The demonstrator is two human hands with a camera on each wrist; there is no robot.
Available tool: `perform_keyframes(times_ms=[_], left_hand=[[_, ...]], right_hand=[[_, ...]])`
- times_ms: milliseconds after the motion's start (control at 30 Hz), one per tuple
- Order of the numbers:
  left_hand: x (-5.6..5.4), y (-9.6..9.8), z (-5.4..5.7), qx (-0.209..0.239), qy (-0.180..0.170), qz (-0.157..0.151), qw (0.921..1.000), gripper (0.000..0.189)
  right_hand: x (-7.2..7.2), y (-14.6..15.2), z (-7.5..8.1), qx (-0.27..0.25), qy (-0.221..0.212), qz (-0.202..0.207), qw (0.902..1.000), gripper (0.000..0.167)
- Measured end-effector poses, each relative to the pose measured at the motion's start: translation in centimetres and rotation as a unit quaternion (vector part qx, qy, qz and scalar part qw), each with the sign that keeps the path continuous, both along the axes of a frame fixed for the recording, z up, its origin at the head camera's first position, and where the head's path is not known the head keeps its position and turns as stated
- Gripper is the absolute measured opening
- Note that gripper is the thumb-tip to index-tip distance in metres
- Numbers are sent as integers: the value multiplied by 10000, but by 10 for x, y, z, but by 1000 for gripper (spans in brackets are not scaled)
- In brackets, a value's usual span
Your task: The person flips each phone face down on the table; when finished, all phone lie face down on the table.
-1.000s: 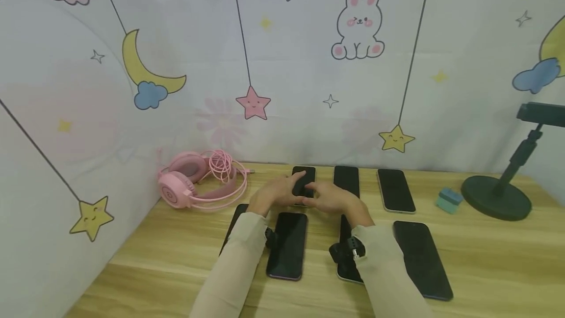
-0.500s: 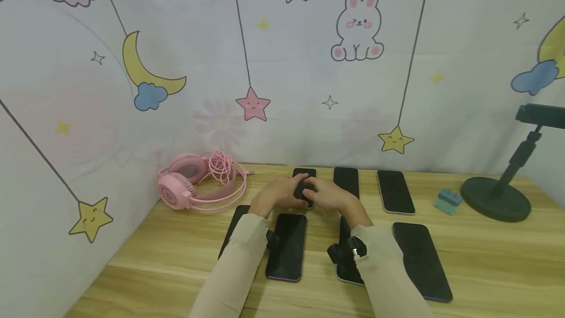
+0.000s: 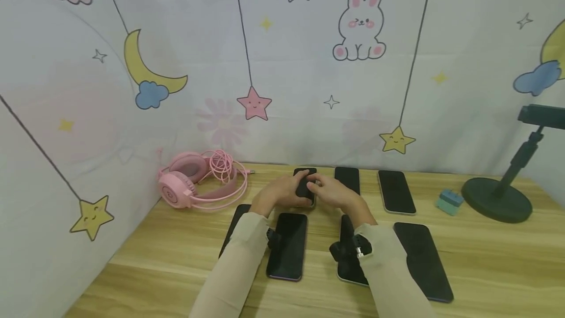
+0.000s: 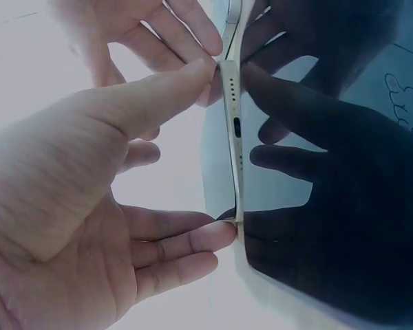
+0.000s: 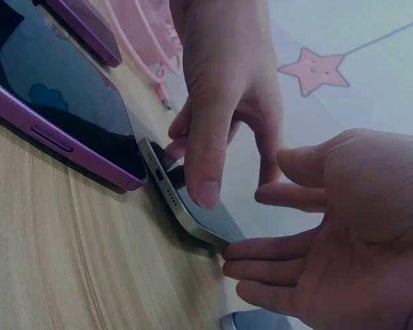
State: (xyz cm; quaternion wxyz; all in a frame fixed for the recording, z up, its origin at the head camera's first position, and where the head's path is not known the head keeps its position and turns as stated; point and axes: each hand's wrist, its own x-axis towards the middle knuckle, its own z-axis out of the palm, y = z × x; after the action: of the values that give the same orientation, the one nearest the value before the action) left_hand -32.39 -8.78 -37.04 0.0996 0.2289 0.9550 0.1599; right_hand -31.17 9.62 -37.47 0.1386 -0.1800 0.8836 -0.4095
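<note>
Both hands meet at a small dark smartphone (image 3: pixel 304 188) at the left end of the back row. My left hand (image 3: pixel 284 190) spans its lower part, thumb toward the right corner and fingers at the left edge. In the left wrist view, the phone's pale lower edge (image 4: pixel 235 130) shows a charging port and speaker holes, and its dark screen mirrors the hands. My right hand (image 5: pixel 358 227) has fairly straight fingers whose tips are right at the phone's lower right corner. A shadow lies under that edge of the smartphone (image 5: pixel 182 213) in the right wrist view.
Other phones lie in two rows: a back one (image 3: pixel 347 180), one at its right (image 3: pixel 396 191), a purple-edged one (image 3: pixel 287 247) and a large one (image 3: pixel 423 259) in front. Pink headphones (image 3: pixel 194 180) sit left; a blue-green block (image 3: pixel 449 201) and black stand (image 3: pixel 496 198) sit right.
My right thumb has drawn up from the phone's lower end to its right side. My left thumb reaches slightly further along the lower end. The other phones stay put.
</note>
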Motion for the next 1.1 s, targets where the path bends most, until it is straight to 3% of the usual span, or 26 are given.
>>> perform_keyframes(times_ms=[500, 733, 933, 1100], left_hand=[[-3, 2, -2, 694, -295, 9, 9972, 82], [-3, -1, 0, 1230, -568, -96, 9907, 84], [-3, -2, 4, 1326, -574, -198, 9893, 82], [-4, -6, 8, 1618, -765, -316, 9834, 80]], right_hand=[[0, 10, 14, -1339, -225, -208, 9905, 42], [-2, 10, 14, -1506, -310, -94, 9881, 45], [-3, 11, 13, -1716, -318, 20, 9846, 48], [-2, 7, 12, -1735, -381, 91, 9841, 52]])
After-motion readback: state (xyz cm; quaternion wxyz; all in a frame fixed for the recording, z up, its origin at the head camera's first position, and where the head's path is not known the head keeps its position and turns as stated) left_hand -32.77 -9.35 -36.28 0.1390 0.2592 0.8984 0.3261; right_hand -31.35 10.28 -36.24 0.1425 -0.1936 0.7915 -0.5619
